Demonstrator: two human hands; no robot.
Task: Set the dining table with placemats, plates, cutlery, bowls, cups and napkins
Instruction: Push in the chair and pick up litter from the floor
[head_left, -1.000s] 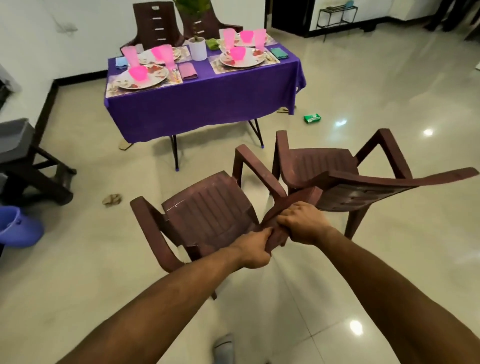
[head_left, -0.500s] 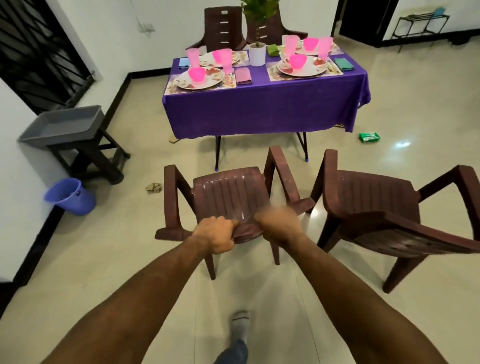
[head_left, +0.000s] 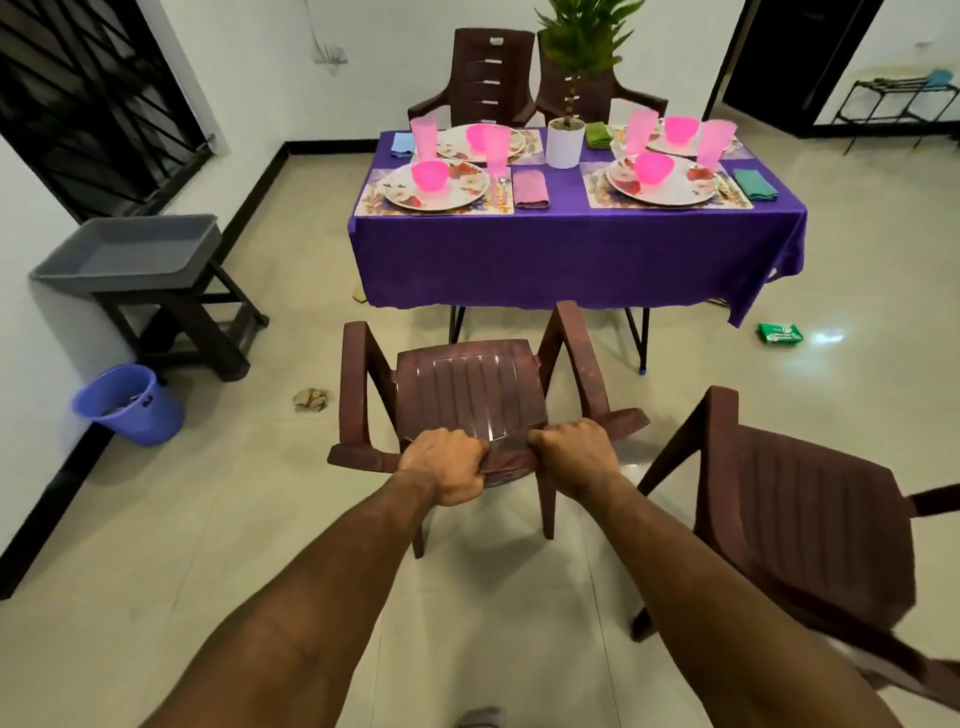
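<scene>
A brown plastic chair stands in front of me, facing the table. My left hand and my right hand both grip the top edge of its backrest. Beyond it stands the dining table under a purple cloth. On the cloth lie floral placemats, patterned plates, pink bowls, pink cups and folded napkins. A potted plant in a white pot stands at the table's middle.
A second brown chair stands close on my right. Two more chairs sit behind the table. At left are a grey tub on a dark stool and a blue bucket. A crumpled scrap and a green packet lie on the floor.
The chair I hold has swung round to face the table squarely and moved closer to it. My hands stayed on its backrest, further apart. The second chair is now on my right.
</scene>
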